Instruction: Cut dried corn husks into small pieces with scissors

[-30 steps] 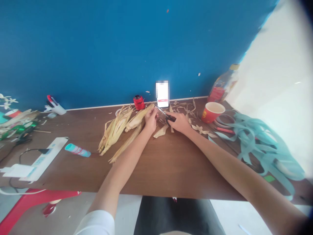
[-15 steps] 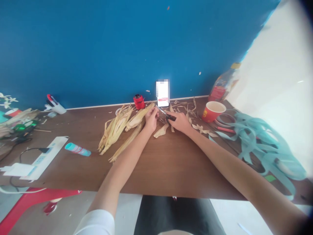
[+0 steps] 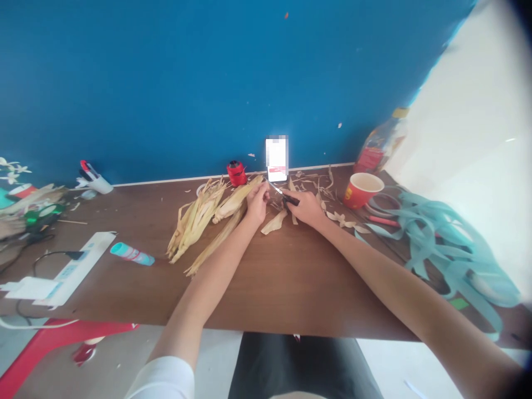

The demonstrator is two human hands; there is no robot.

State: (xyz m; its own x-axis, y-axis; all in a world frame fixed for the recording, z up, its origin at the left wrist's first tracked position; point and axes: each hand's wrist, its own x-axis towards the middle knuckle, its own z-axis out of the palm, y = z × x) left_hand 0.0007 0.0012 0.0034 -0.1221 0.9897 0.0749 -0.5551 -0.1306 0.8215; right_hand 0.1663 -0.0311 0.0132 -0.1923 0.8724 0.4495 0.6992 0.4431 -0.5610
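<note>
My right hand (image 3: 308,208) is closed around the black handles of a pair of scissors (image 3: 275,187), whose metal blades point left toward my other hand. My left hand (image 3: 258,201) is pinched shut close to the blade tips; whatever lies between its fingertips is too small to make out. Dried corn husks (image 3: 198,221) lie in a bundle to the left, and another husk (image 3: 234,204) reaches up to my left hand. Below the scissors, a cut piece of husk (image 3: 274,223) rests on the brown table (image 3: 286,282).
A lit phone (image 3: 277,160) leans on the blue wall, beside a red spool (image 3: 236,173). To the right are a red paper cup (image 3: 358,191), a bottle (image 3: 378,145) and tangled teal ribbon (image 3: 440,233). A blue tube (image 3: 132,254) and a power strip (image 3: 77,271) lie left.
The scissors' handles have come closer together and the blades have shifted slightly. Both hands stay in nearly the same place, and the husks have not moved.
</note>
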